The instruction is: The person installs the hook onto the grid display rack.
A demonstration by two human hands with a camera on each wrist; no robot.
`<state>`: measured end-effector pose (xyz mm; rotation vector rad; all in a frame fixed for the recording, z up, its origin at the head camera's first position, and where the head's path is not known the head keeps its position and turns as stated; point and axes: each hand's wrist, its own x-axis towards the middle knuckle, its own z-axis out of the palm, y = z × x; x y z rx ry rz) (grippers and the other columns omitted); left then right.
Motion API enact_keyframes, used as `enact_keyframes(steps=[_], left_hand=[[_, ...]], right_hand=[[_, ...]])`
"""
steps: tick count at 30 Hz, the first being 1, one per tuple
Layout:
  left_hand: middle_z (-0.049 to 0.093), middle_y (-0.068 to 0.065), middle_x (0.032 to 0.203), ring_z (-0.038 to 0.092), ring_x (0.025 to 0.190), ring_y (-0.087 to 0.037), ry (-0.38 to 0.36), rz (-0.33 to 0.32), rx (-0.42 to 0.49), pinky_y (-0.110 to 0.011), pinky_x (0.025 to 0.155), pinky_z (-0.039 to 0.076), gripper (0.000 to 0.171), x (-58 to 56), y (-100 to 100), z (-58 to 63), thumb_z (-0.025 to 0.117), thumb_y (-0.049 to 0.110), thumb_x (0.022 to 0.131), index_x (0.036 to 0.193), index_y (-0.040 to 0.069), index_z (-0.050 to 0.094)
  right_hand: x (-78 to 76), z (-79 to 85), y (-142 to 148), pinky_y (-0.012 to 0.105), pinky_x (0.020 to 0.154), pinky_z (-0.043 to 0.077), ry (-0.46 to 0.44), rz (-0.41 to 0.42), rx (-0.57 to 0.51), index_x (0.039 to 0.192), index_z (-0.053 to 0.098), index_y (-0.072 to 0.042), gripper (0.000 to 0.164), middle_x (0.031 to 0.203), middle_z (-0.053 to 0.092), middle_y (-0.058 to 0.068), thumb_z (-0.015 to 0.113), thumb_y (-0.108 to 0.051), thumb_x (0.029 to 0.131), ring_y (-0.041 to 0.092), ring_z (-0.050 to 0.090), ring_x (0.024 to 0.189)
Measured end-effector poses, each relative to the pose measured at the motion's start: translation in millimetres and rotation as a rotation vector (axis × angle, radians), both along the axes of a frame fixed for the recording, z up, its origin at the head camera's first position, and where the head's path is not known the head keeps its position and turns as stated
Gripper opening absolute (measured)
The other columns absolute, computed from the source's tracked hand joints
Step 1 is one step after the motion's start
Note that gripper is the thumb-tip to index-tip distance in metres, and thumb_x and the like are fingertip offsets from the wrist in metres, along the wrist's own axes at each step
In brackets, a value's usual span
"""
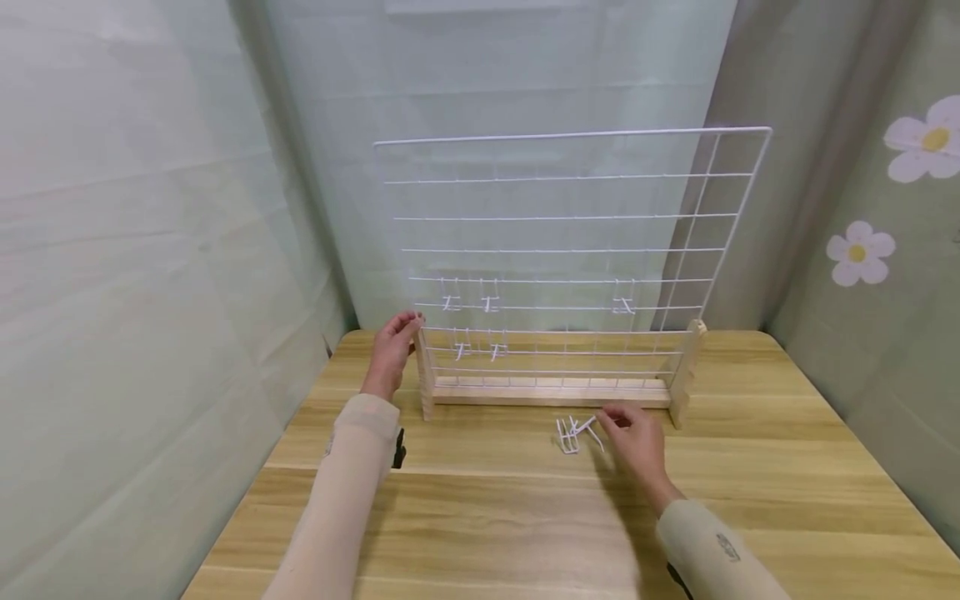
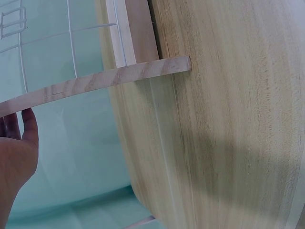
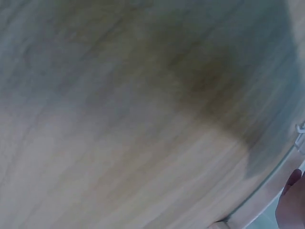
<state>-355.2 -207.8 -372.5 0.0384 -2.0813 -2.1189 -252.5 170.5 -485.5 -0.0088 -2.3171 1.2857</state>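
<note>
A white wire grid rack (image 1: 555,248) stands in a wooden base, with several white hooks hung on its lower wires. My left hand (image 1: 392,348) holds the top of the left wooden side post (image 1: 425,375); in the left wrist view, fingertips (image 2: 29,121) meet the post's outer face. In front of the base, a few white wire hooks (image 1: 567,437) lie bunched on the table. My right hand (image 1: 633,437) pinches the upper end of one hook there with thumb and fingertips. Only part of the right hand (image 3: 291,205) shows at the right wrist view's edge.
The wooden table (image 1: 480,517) carries the rack near its back edge. Pale curtains (image 1: 150,250) hang to the left and behind, and a flowered curtain (image 1: 900,333) hangs to the right. The right wooden side post (image 1: 686,375) stands just behind my right hand.
</note>
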Motion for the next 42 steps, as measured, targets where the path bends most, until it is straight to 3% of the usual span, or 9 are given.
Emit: enact_keyframes(steps=[13,29,42], left_hand=[[0.053,-0.01,0.137,0.047,0.127,-0.028,0.007,-0.013,0.005,-0.045,0.109,0.038,0.029,-2.1,2,-1.9,0.056,0.025,0.103,0.123,0.004,0.056],[0.054,-0.01,0.138,0.049,0.125,-0.025,0.0,-0.01,0.012,-0.044,0.108,0.038,0.03,-2.0,3,-2.5,0.056,0.024,0.103,0.125,0.003,0.056],[0.053,-0.01,0.139,0.047,0.127,-0.025,0.0,0.001,0.018,-0.044,0.11,0.037,0.033,-2.3,0,-1.1,0.056,0.024,0.103,0.126,0.002,0.055]], right_hand=[[3.1,-17.4,3,0.026,0.07,0.049,-0.178,0.057,0.006,0.097,0.075,-0.002,0.015,0.089,0.073,0.007,0.076,-0.014,0.088,0.018,0.064,0.081],[-3.4,-25.4,1,0.036,0.079,0.049,-0.216,0.093,0.051,0.093,0.076,-0.005,0.011,0.091,0.072,0.005,0.077,-0.014,0.087,0.021,0.063,0.087],[-8.8,-26.0,0,0.037,0.078,0.048,-0.207,0.112,0.095,0.089,0.076,-0.006,0.007,0.092,0.072,0.006,0.077,-0.013,0.085,0.022,0.063,0.087]])
